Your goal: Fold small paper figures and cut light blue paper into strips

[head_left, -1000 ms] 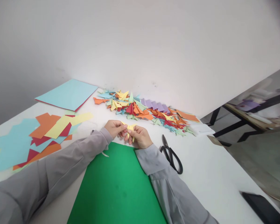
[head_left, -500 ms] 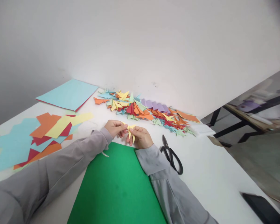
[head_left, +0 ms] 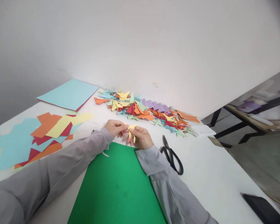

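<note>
Yellow folded paper (head_left: pixel 132 127) sits above the far edge of the green sheet (head_left: pixel 116 186) — we pinch it between left hand (head_left: pixel 116 128) and right hand (head_left: pixel 143 138). Light, even fingertip pressure should keep creases crisp without tearing. Beyond, folded paper pieces (head_left: pixel 137 109) lie heaped loose, uncontained; black-handled scissors (head_left: pixel 172 155) rest right — near our sleeve.

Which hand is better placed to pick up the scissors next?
Probably the right hand: the black scissors lie just beside its sleeve, while the left hand is farther off. Both hold the folded yellow paper.
</note>
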Available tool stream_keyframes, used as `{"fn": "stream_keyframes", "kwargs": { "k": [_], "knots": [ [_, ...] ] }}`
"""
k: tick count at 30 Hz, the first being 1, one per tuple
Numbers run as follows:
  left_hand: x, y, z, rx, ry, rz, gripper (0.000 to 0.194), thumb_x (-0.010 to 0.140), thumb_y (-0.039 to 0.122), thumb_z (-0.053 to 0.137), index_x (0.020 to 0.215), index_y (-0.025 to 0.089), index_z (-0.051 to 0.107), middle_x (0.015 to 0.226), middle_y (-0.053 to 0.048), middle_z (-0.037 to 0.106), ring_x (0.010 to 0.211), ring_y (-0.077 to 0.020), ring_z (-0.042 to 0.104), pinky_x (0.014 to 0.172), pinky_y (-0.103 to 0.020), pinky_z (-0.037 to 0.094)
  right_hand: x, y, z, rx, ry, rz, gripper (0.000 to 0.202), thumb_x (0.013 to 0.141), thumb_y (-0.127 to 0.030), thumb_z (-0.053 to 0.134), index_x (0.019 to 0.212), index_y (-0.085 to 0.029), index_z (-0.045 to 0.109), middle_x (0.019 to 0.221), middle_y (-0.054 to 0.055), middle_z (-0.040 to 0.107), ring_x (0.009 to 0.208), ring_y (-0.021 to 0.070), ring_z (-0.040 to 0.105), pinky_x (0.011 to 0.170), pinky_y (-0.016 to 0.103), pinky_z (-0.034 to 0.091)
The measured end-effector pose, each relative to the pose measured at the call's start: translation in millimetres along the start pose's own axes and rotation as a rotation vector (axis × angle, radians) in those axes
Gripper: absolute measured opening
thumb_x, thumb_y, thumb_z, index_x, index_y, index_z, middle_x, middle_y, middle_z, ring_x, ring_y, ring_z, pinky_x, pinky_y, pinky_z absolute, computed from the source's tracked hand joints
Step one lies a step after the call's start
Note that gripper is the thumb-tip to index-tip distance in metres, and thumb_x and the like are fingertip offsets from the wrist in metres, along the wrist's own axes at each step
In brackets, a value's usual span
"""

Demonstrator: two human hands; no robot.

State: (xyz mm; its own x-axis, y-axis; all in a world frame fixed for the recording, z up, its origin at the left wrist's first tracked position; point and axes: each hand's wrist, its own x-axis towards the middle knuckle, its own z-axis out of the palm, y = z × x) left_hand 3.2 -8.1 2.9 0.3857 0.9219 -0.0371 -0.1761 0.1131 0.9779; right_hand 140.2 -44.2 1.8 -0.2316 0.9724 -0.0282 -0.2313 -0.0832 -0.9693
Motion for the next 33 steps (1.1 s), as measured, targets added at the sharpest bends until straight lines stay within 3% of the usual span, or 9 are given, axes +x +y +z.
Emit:
{"fn": "stream_keyframes", "kwargs": {
  "k": [6,16,27,33],
  "knots": [
    [0.8,-0.7,0.5,0.002,0.040,-0.005,0.034,0.051,0.040,0.074,0.050,0.010,0.059,0.041,-0.001,0.056,0.033,-0.0069,0.048,0.032,-0.018,0.035,-1.7,0.0,0.6,0.001,0.007,-0.005,0.026,0.062,-0.036,0.067,0.052,-0.015,0.053,0.040,0.001,0.060,0.026,0.0089,0.046,0.030,0.018,0.033],
    [1.8,-0.6,-0.9,-0.079,0.008,-0.039,0.034,0.054,0.038,0.073,0.050,0.009,0.057,0.043,-0.002,0.057,0.032,-0.0079,0.049,0.030,-0.018,0.034,-2.3,-5.5,4.2,0.009,0.046,0.023,0.026,0.059,-0.035,0.066,0.049,-0.016,0.051,0.038,0.001,0.060,0.025,0.0088,0.047,0.029,0.017,0.031],
    [0.3,11.0,2.3,-0.236,0.033,-0.140,0.025,0.074,0.018,0.055,0.051,0.007,0.056,0.042,-0.004,0.057,0.031,-0.0101,0.050,0.031,-0.020,0.037,-1.8,-4.5,2.9,0.038,0.105,0.007,0.025,0.058,-0.033,0.065,0.049,-0.016,0.050,0.039,0.002,0.060,0.024,0.0093,0.046,0.027,0.017,0.030],
    [1.5,8.6,1.3,-0.170,0.092,-0.064,0.011,0.063,0.001,0.053,0.055,0.007,0.057,0.045,-0.002,0.059,0.033,-0.0096,0.051,0.032,-0.019,0.039,-2.0,-4.9,4.5,0.037,0.100,0.001,0.024,0.058,-0.032,0.065,0.048,-0.015,0.051,0.037,0.002,0.059,0.024,0.0092,0.046,0.028,0.017,0.030]
  ]
}}
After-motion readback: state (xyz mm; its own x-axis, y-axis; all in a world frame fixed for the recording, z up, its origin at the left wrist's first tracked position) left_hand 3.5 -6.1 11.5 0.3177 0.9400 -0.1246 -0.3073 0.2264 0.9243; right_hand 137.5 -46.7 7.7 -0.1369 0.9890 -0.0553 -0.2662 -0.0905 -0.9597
